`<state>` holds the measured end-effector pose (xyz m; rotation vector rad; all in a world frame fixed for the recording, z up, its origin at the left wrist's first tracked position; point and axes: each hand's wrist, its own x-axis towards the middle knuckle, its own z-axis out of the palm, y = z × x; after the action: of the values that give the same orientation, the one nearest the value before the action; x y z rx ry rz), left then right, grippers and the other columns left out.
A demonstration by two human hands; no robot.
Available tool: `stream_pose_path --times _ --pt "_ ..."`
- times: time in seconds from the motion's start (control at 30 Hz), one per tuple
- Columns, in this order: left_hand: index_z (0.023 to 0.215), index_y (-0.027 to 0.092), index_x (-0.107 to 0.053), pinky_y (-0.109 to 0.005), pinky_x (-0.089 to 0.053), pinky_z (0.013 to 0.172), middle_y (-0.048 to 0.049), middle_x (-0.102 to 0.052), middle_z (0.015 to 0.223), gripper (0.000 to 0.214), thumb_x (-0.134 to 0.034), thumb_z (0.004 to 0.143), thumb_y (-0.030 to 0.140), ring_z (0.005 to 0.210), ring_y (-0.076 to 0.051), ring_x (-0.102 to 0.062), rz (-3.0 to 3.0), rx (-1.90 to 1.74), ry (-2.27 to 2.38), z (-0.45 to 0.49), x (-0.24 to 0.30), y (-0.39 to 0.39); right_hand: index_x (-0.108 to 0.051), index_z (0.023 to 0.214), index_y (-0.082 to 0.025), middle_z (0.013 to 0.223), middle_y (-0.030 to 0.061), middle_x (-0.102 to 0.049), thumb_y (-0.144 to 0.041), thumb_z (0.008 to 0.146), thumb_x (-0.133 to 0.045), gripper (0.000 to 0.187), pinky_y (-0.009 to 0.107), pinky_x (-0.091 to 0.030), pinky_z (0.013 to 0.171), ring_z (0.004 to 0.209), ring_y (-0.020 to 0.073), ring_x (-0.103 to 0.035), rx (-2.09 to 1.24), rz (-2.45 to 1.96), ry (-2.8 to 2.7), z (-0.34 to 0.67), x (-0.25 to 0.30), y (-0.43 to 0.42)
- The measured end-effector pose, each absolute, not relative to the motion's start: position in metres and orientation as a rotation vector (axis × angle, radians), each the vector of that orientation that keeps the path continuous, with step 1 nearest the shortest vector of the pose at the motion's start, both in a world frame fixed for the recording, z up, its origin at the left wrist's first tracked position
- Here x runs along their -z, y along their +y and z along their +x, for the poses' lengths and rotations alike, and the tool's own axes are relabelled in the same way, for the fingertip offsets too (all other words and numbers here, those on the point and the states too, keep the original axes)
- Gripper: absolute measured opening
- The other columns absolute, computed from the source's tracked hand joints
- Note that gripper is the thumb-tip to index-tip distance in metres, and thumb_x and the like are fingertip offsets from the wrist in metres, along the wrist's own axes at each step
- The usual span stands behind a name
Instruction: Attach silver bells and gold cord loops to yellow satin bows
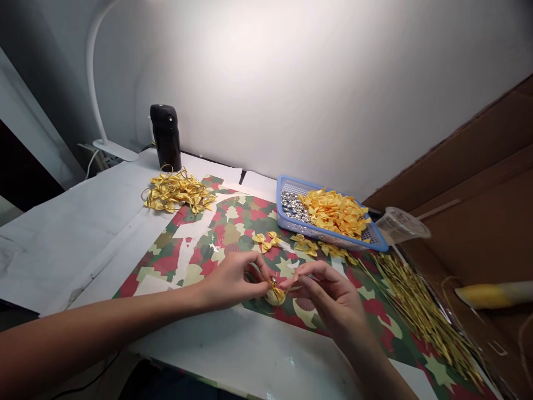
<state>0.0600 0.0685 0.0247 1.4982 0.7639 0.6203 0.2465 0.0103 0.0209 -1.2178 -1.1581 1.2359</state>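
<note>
My left hand (245, 278) is closed, its thumb and fingertips pinching a yellow ribbon bow (275, 295). A small silver bell (273, 281) shows at the bow, right by those fingertips. Just to the right, my right hand (328, 291) is closed too, thumb against forefinger on what looks like a thin gold cord running toward the bow; the fingers partly hide it. Beyond both hands lie several loose yellow bows (266, 242), with more bows (305, 245) in front of the basket. A bundle of gold cords (425, 311) is spread at the right.
A blue basket (287, 222) holds silver bells and yellow bows. Corded bows (175, 191) are heaped at the left, before a black bottle (165, 136). A white lamp (94, 83) stands behind. A clear plastic cup (402, 225) and cardboard (470, 211) border the right side.
</note>
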Motion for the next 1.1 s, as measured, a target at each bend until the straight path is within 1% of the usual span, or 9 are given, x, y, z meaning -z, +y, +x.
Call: stream_pose_path --times 0.17,0.37,0.47,0.53,0.6,0.7,0.9,1.0,1.1 --pt "0.072 0.017 -0.052 -0.023 -0.046 0.056 0.0013 -0.060 0.066 0.009 -0.061 0.071 0.017 0.062 -0.012 -0.058 1.589 -0.640 0.783 0.057 -0.019 0.072 -0.062 0.079 -0.021 0.068 0.0043 -0.070 -0.045 0.075 -0.071 0.027 0.025 -0.051 0.050 0.065 0.0203 -0.070 -1.262 -1.190 -1.105 0.244 -0.019 0.011" --pt "0.071 0.018 -0.051 -0.021 -0.045 0.053 0.0028 -0.055 0.064 0.009 -0.060 0.072 0.018 0.058 -0.010 -0.053 1.630 -0.659 0.818 0.057 -0.021 0.071 -0.062 0.074 -0.021 0.063 0.0031 -0.068 -0.049 0.071 -0.073 0.031 0.023 -0.045 0.042 0.058 0.0182 -0.066 -1.179 -1.178 -1.085 0.246 -0.019 0.014" --pt "0.070 0.018 -0.051 -0.021 -0.045 0.054 0.0030 -0.055 0.065 0.009 -0.060 0.071 0.017 0.060 -0.010 -0.053 1.608 -0.671 0.838 0.058 -0.023 0.071 -0.063 0.075 -0.021 0.063 0.0020 -0.068 -0.045 0.073 -0.072 0.026 0.021 -0.042 0.041 0.056 0.0155 -0.063 -1.196 -1.153 -1.079 0.246 -0.018 0.014" --pt "0.070 0.017 -0.051 -0.021 -0.045 0.056 0.0030 -0.055 0.065 0.009 -0.060 0.070 0.017 0.061 -0.010 -0.054 1.579 -0.682 0.851 0.059 -0.024 0.072 -0.064 0.078 -0.021 0.063 0.0013 -0.068 -0.041 0.076 -0.071 0.021 0.022 -0.045 0.045 0.056 0.0147 -0.063 -1.219 -1.131 -1.118 0.244 -0.017 0.013" --pt "0.069 0.017 -0.051 -0.021 -0.045 0.057 0.0029 -0.055 0.066 0.009 -0.061 0.070 0.017 0.062 -0.010 -0.054 1.547 -0.693 0.857 0.059 -0.024 0.072 -0.064 0.079 -0.021 0.064 0.0016 -0.068 -0.038 0.078 -0.069 0.018 0.025 -0.050 0.052 0.060 0.0160 -0.064 -1.215 -1.125 -1.194 0.241 -0.018 0.012" --pt "0.069 0.017 -0.051 -0.022 -0.046 0.058 0.0024 -0.056 0.067 0.011 -0.063 0.070 0.018 0.064 -0.011 -0.056 1.516 -0.716 0.868 0.059 -0.023 0.072 -0.066 0.078 -0.021 0.073 0.0039 -0.070 -0.038 0.078 -0.068 0.017 0.028 -0.054 0.061 0.069 0.0186 -0.066 -1.129 -1.205 -1.309 0.234 -0.019 0.011" --pt "0.081 0.017 -0.053 -0.024 -0.048 0.059 0.0018 -0.057 0.069 0.018 -0.065 0.069 0.020 0.066 -0.013 -0.058 1.503 -0.736 0.884 0.059 -0.021 0.071 -0.069 0.079 -0.019 0.079 0.0061 -0.071 -0.040 0.080 -0.065 0.021 0.026 -0.052 0.054 0.066 0.0184 -0.064 -0.990 -1.371 -1.452 0.228 -0.017 0.010" --pt "0.083 0.017 -0.053 -0.024 -0.048 0.061 0.0005 -0.058 0.076 0.020 -0.066 0.069 0.021 0.069 -0.013 -0.059 1.479 -0.739 0.858 0.059 -0.021 0.071 -0.070 0.080 -0.019 0.076 0.0060 -0.071 -0.039 0.080 -0.064 0.020 0.026 -0.051 0.053 0.065 0.0185 -0.063 -0.945 -1.392 -1.455 0.229 -0.015 0.011" --pt "0.083 0.016 -0.055 -0.025 -0.048 0.063 0.0003 -0.058 0.076 0.022 -0.068 0.067 0.022 0.069 -0.012 -0.058 1.420 -0.711 0.860 0.061 -0.021 0.071 -0.070 0.079 -0.019 0.073 0.0055 -0.070 -0.039 0.079 -0.065 0.020 0.027 -0.050 0.055 0.063 0.0179 -0.062 -0.940 -1.405 -1.413 0.230 -0.015 0.013"
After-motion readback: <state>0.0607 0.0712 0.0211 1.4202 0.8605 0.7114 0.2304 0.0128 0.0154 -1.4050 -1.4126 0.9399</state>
